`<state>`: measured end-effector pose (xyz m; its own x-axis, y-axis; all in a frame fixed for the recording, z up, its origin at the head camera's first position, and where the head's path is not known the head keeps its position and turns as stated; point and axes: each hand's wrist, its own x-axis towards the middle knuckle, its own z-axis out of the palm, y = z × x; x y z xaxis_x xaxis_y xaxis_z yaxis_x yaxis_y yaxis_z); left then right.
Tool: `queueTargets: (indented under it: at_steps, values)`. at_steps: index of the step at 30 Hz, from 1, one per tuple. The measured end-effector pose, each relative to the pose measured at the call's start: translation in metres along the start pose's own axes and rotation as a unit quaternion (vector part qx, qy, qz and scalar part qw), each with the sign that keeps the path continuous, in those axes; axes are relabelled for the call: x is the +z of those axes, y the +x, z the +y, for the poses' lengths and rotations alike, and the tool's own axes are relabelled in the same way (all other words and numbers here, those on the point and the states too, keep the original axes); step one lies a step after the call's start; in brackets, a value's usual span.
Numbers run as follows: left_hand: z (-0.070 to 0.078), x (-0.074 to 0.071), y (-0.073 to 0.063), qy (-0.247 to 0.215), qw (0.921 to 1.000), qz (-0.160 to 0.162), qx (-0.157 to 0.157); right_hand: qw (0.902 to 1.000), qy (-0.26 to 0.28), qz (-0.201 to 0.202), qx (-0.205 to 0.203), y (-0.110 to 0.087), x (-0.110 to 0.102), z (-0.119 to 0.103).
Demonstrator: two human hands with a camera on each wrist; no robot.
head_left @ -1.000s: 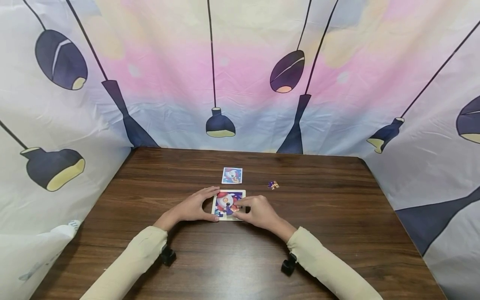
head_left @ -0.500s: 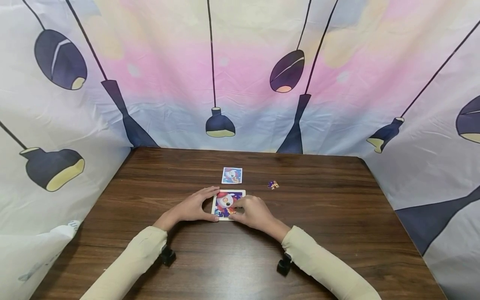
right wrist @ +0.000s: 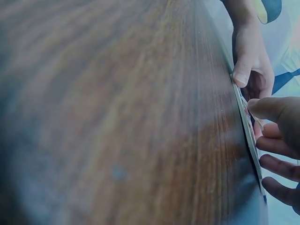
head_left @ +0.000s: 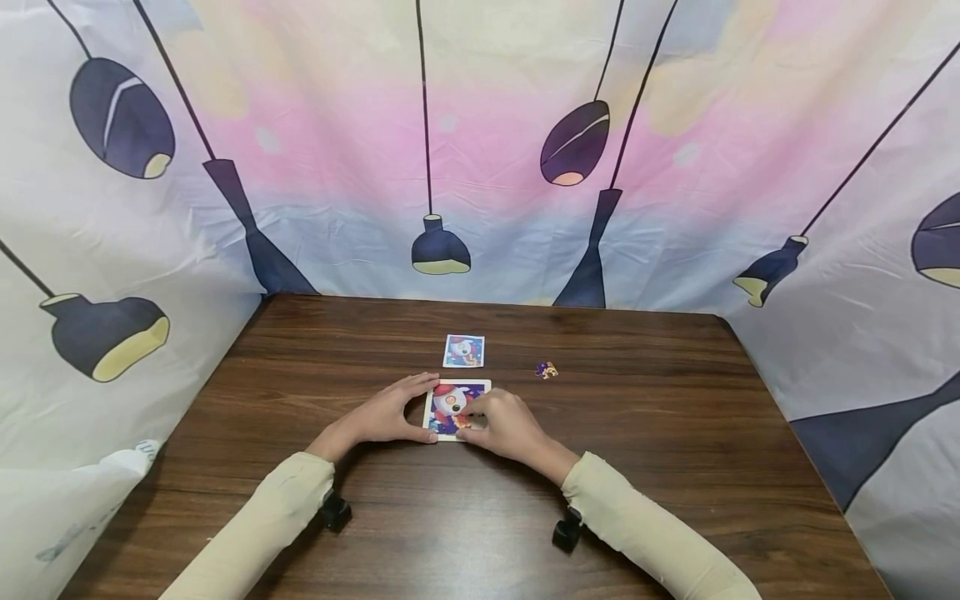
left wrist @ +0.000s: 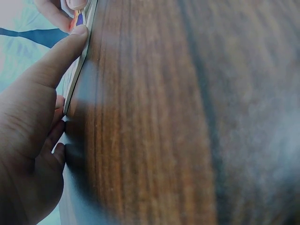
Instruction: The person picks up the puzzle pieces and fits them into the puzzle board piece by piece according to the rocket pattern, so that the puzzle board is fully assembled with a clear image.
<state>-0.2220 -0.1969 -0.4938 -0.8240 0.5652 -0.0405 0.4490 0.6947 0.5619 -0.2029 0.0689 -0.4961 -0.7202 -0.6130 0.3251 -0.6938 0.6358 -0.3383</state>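
Note:
A square jigsaw puzzle board (head_left: 448, 396) with a pale rim lies on the table, showing a round white figure in red on purple. Around its left side my left hand (head_left: 384, 412) is spread, thumb at the near corner and fingers at the far corner, holding it. Over the lower right of the board, my right hand (head_left: 510, 425) pinches a puzzle piece (left wrist: 79, 18) between thumb and fingers. That piece is tilted and seen edge-on in the right wrist view; the hand hides most of it in the head view. Part of the board's right side is covered too.
Behind the board lies a small picture card (head_left: 464, 351) with a like design. Loose puzzle pieces (head_left: 547, 370), purple and yellow, sit to its right. Printed cloth (head_left: 495, 167) hangs behind and beside the brown wooden table (head_left: 637, 400).
My right hand has moved slightly left and lower over the board with the puzzle piece, which was plainer to see a second ago. The left hand and the board have stayed put.

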Motion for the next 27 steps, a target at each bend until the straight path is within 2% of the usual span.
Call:
queueTargets:
  at_steps: [18, 27]
  values:
    - [0.0019, -0.0011, 0.0008, -0.003, 1.0, 0.0, 0.001, 0.9995, -0.032, -0.003, 0.002, 0.0019, -0.0002, -0.0007]
    - [0.0026, -0.0013, 0.0002, -0.004, 1.0, -0.002, 0.0, 0.9996, -0.029, -0.004, -0.001, 0.0034, -0.0005, -0.0015]
